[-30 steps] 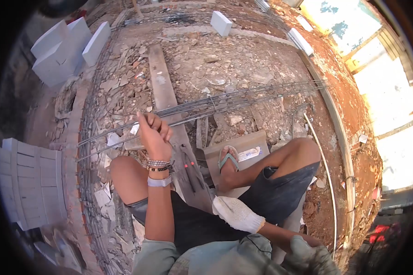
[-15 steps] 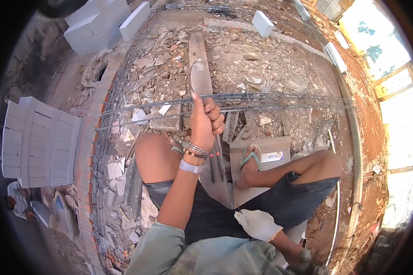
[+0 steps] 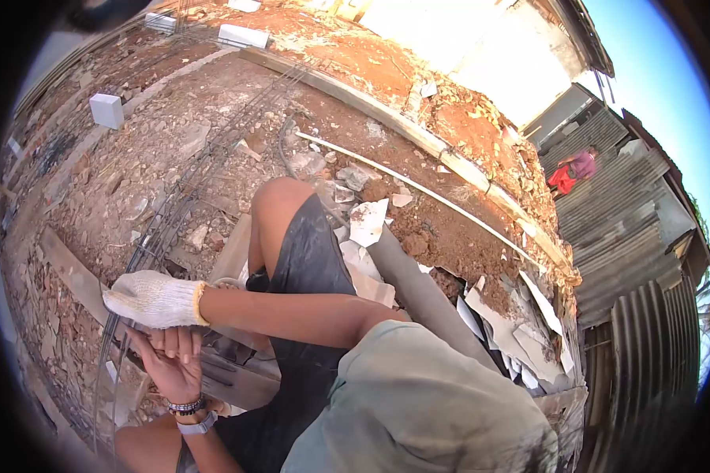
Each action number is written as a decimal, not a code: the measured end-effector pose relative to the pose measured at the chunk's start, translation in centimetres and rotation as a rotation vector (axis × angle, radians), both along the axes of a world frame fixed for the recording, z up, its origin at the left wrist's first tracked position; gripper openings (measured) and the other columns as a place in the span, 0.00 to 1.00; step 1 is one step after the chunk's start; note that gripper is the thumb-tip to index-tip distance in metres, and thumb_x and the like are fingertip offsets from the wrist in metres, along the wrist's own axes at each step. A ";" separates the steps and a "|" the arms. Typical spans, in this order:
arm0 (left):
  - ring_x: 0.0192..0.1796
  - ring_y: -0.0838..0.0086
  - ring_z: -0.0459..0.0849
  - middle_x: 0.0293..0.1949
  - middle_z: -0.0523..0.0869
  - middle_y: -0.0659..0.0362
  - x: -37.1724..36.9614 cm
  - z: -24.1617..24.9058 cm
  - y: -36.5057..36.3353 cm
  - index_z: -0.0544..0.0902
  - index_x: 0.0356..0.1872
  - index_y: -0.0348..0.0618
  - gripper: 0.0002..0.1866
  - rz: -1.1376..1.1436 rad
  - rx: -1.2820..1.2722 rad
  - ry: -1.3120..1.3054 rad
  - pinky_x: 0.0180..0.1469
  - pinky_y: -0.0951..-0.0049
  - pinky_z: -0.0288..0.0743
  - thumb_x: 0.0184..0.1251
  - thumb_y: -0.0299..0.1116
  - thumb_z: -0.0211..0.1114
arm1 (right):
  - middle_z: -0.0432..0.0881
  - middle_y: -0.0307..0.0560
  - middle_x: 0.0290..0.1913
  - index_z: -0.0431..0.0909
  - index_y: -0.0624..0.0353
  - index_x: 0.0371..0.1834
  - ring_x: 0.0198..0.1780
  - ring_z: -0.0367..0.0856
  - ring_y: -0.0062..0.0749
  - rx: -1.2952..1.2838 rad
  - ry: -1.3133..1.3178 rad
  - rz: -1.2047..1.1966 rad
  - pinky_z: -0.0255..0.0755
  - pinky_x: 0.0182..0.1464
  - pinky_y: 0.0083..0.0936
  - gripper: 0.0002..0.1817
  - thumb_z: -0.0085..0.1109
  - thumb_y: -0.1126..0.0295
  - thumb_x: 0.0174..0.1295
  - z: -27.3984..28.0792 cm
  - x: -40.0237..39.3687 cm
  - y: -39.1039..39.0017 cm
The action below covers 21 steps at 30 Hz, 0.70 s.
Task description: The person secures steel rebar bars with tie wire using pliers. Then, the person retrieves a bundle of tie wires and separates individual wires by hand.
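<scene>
My right hand (image 3: 154, 299), in a white knitted glove, is at the bundle of thin steel rods (image 3: 151, 236). Its fingers are curled closed, and whatever they hold is hidden by the glove. Just below it is my bare left hand (image 3: 175, 369), with bracelets and a pale band at the wrist. Its fingers are bent inward and its tip reaches the rods under the glove. What it pinches is too small to make out. The rods run past both hands, beside my bent knee (image 3: 288, 205).
Broken rubble covers the ground. A wooden plank (image 3: 75, 272) lies at left, a white pipe (image 3: 418, 189) and long timber beam (image 3: 371, 102) at right. Pale blocks (image 3: 107, 111) lie further off. A person (image 3: 580, 167) is by corrugated sheets (image 3: 607, 221).
The view has swung to the right. My gloved right hand has moved from my lap up to the rods, beside my left hand.
</scene>
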State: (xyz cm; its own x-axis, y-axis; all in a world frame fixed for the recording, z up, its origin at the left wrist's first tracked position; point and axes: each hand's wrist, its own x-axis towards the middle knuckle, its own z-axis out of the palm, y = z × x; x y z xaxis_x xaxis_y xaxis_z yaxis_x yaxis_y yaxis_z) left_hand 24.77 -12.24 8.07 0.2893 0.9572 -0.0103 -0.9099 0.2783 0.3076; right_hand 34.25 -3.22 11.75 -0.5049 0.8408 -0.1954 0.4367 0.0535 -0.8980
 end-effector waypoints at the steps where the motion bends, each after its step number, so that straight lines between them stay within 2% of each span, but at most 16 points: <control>1: 0.17 0.73 0.63 0.14 0.62 0.64 1.0 0.1 -0.5 0.62 0.22 0.51 0.28 -0.009 -0.017 0.081 0.29 0.70 0.66 0.82 0.57 0.36 | 0.85 0.57 0.39 0.79 0.60 0.44 0.41 0.83 0.47 0.076 0.004 -0.046 0.75 0.46 0.38 0.24 0.45 0.49 0.74 3.9 0.2 -1.2; 4: 0.23 0.65 0.72 0.13 0.65 0.62 1.7 1.2 -0.7 0.62 0.19 0.51 0.31 0.040 -0.073 0.115 0.41 0.64 0.70 0.82 0.58 0.34 | 0.84 0.53 0.33 0.79 0.60 0.40 0.35 0.83 0.42 0.250 0.192 -0.085 0.75 0.42 0.35 0.23 0.46 0.50 0.74 3.6 0.0 -0.5; 5: 0.28 0.63 0.73 0.13 0.65 0.62 1.3 0.6 -0.6 0.63 0.20 0.51 0.31 -0.046 0.095 0.138 0.46 0.64 0.68 0.82 0.58 0.32 | 0.83 0.49 0.28 0.78 0.61 0.36 0.32 0.82 0.39 0.252 0.246 -0.118 0.75 0.39 0.34 0.22 0.47 0.53 0.74 3.2 0.0 -0.1; 8: 0.28 0.63 0.73 0.13 0.65 0.61 1.3 0.3 -1.1 0.63 0.20 0.50 0.32 -0.110 0.262 0.357 0.45 0.64 0.68 0.82 0.60 0.31 | 0.84 0.50 0.30 0.78 0.62 0.33 0.33 0.83 0.40 0.316 0.415 -0.201 0.75 0.39 0.35 0.19 0.49 0.57 0.73 4.4 0.9 -0.3; 9: 0.28 0.63 0.73 0.14 0.66 0.60 1.5 0.3 -1.1 0.63 0.20 0.49 0.32 -0.141 0.284 0.337 0.44 0.64 0.68 0.81 0.60 0.31 | 0.85 0.51 0.30 0.77 0.65 0.31 0.32 0.83 0.41 0.076 0.601 -0.211 0.75 0.40 0.36 0.18 0.50 0.60 0.71 6.4 1.3 -1.5; 11: 0.28 0.63 0.73 0.15 0.67 0.60 1.7 0.7 -1.4 0.64 0.21 0.48 0.33 -0.195 0.324 0.299 0.44 0.64 0.68 0.81 0.61 0.31 | 0.84 0.52 0.29 0.76 0.66 0.31 0.30 0.83 0.39 0.282 0.476 -0.173 0.75 0.38 0.35 0.17 0.51 0.61 0.70 5.6 1.2 -1.0; 12: 0.28 0.63 0.72 0.16 0.68 0.59 1.6 1.4 -1.6 0.64 0.21 0.48 0.33 -0.146 0.141 0.242 0.43 0.64 0.69 0.81 0.62 0.31 | 0.83 0.53 0.28 0.76 0.67 0.31 0.29 0.83 0.39 0.384 0.412 -0.149 0.74 0.37 0.35 0.17 0.52 0.62 0.69 5.3 1.2 -0.8; 14: 0.28 0.64 0.72 0.17 0.69 0.59 1.1 3.6 -1.7 0.65 0.22 0.47 0.33 -0.043 -0.224 0.129 0.43 0.63 0.69 0.80 0.62 0.32 | 0.81 0.57 0.27 0.77 0.67 0.31 0.28 0.81 0.43 0.295 0.417 -0.070 0.74 0.37 0.36 0.16 0.53 0.62 0.68 5.7 1.3 -1.6; 15: 0.23 0.70 0.67 0.18 0.68 0.61 0.5 4.5 -1.3 0.66 0.23 0.47 0.31 0.052 -0.314 0.078 0.32 0.69 0.66 0.82 0.59 0.34 | 0.79 0.59 0.27 0.77 0.67 0.31 0.27 0.80 0.45 0.250 0.420 -0.031 0.74 0.37 0.37 0.16 0.53 0.62 0.67 5.9 1.4 -2.2; 16: 0.23 0.72 0.64 0.19 0.66 0.62 -0.7 3.4 -0.8 0.66 0.26 0.46 0.29 -0.075 -0.136 -0.089 0.31 0.70 0.63 0.82 0.58 0.36 | 0.78 0.61 0.27 0.77 0.67 0.31 0.27 0.79 0.47 0.204 0.421 0.010 0.74 0.37 0.38 0.16 0.54 0.62 0.67 5.9 1.2 -2.6; 17: 0.24 0.74 0.60 0.20 0.64 0.63 -3.3 1.3 0.3 0.67 0.29 0.46 0.27 -0.199 0.044 -0.255 0.30 0.71 0.61 0.82 0.56 0.38 | 0.79 0.63 0.29 0.78 0.66 0.33 0.29 0.79 0.55 0.291 0.389 0.078 0.74 0.38 0.40 0.17 0.54 0.59 0.67 4.6 0.7 -2.2; 18: 0.24 0.76 0.57 0.21 0.61 0.65 -5.4 -0.6 1.1 0.67 0.33 0.46 0.24 -0.319 0.228 -0.420 0.29 0.72 0.58 0.83 0.55 0.40 | 0.80 0.63 0.29 0.78 0.66 0.33 0.29 0.79 0.55 0.386 0.375 0.076 0.75 0.37 0.40 0.18 0.55 0.58 0.67 3.4 0.2 -2.0; 19: 0.23 0.79 0.51 0.21 0.56 0.67 -6.1 -1.2 1.3 0.66 0.33 0.47 0.22 -0.218 0.244 -0.252 0.26 0.74 0.52 0.83 0.52 0.41 | 0.80 0.63 0.29 0.78 0.65 0.33 0.29 0.79 0.56 0.484 0.359 0.076 0.75 0.36 0.40 0.19 0.56 0.56 0.67 2.6 -0.2 -1.7; 20: 0.23 0.79 0.51 0.21 0.56 0.67 -6.3 -2.1 1.4 0.65 0.33 0.47 0.21 -0.203 0.271 -0.214 0.26 0.74 0.52 0.84 0.51 0.41 | 0.81 0.63 0.30 0.79 0.64 0.33 0.29 0.80 0.57 0.581 0.342 0.072 0.75 0.35 0.40 0.20 0.56 0.54 0.66 1.9 -0.5 -1.5; 21: 0.23 0.79 0.51 0.21 0.55 0.67 -6.1 -2.3 1.4 0.65 0.32 0.48 0.20 -0.188 0.298 -0.175 0.26 0.74 0.53 0.84 0.50 0.41 | 0.81 0.62 0.30 0.79 0.63 0.33 0.30 0.80 0.56 0.573 0.246 0.078 0.76 0.35 0.41 0.21 0.56 0.52 0.66 2.7 -0.3 -1.7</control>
